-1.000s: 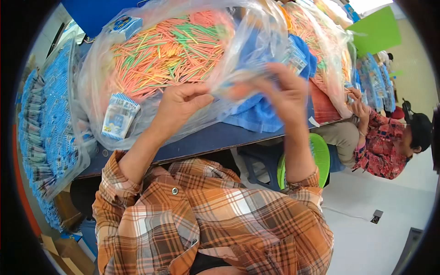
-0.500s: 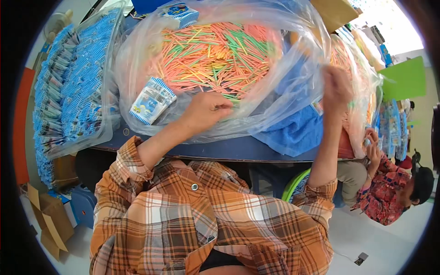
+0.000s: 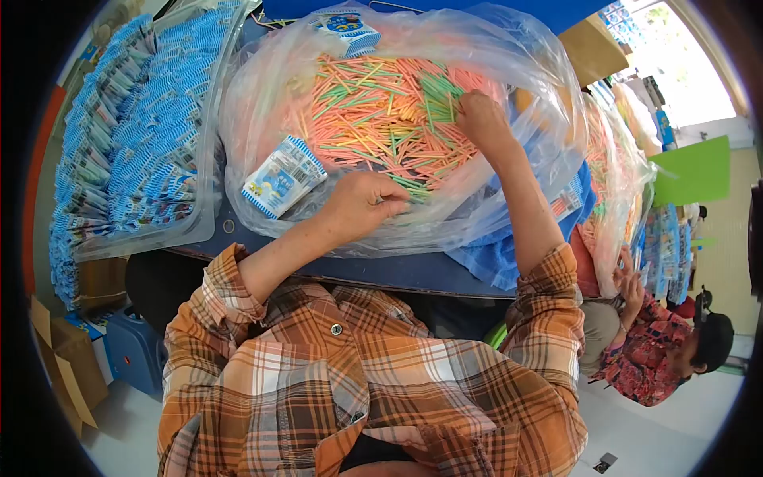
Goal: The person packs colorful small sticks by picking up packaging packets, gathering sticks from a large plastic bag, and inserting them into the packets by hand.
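Observation:
Pink, green and yellow sticks [image 3: 381, 119] lie in a large clear plastic bag [image 3: 262, 95] spread open on the blue table. My left hand [image 3: 367, 205] is at the bag's near edge, its thumb and fingers pinched by a few green sticks; what is between the fingertips is too small to make out. At the right side of the pile, my right hand [image 3: 483, 119] has its fingers bent down onto green sticks, the fingertips partly hidden. A blue and white packet [image 3: 284, 176] lies left of my left hand, and another packet [image 3: 350, 32] sits at the bag's far edge.
A clear bin [image 3: 208, 159] full of blue packets [image 3: 163, 119] stands at the left. A blue cloth [image 3: 497, 262] lies at the table's [image 3: 373, 270] right front, near a second bag of sticks [image 3: 608, 167]. A co-worker [image 3: 648, 354] sits at the right. Cardboard boxes [image 3: 79, 358] are lower left.
My right hand has moved left from beyond the bag's right side onto the sticks. My left hand remains at the near edge. The camera view has shifted slightly.

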A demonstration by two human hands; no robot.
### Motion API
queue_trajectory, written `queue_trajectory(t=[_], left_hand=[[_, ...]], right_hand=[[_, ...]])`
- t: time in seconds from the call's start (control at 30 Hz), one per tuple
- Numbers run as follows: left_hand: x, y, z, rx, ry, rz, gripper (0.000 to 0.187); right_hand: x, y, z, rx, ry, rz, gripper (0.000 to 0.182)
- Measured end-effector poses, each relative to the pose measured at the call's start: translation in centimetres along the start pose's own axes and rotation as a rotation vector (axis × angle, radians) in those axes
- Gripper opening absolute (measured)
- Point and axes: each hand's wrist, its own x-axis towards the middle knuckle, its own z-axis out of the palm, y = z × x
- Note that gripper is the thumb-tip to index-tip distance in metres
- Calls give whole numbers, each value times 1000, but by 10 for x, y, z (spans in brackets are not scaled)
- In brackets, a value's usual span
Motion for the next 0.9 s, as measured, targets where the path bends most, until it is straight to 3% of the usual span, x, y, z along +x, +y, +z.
queue_trajectory(t=[0.17, 0.37, 0.43, 0.53, 0.57, 0.63, 0.73, 0.8, 0.9], left_hand=[[5, -1, -3, -57, -13, -87, 15], [27, 1, -5, -277, 186, -205, 22], [42, 7, -7, -287, 260, -148, 32], [61, 19, -1, -535, 308, -268, 38], [64, 16, 0, -603, 214, -324, 38], [67, 10, 0, -737, 20, -429, 39], [61, 3, 2, -942, -16, -378, 34], [55, 4, 4, -704, 54, -454, 33], [48, 2, 0, -537, 52, -429, 31]], right_hand=[[5, 11, 0, 99, -8, 11, 12], [-5, 6, -48, 639, -27, 191, 20], [-10, -20, -68, 863, -165, 272, 17], [-16, -55, -72, 1089, -342, 301, 14], [-17, -62, -69, 1144, -391, 297, 14], [-19, -72, -61, 1174, -423, 248, 12], [-25, -85, -59, 1185, -416, 206, 10], [-27, -79, -53, 1096, -471, 180, 9], [-32, -89, -53, 726, -238, -16, 11]])
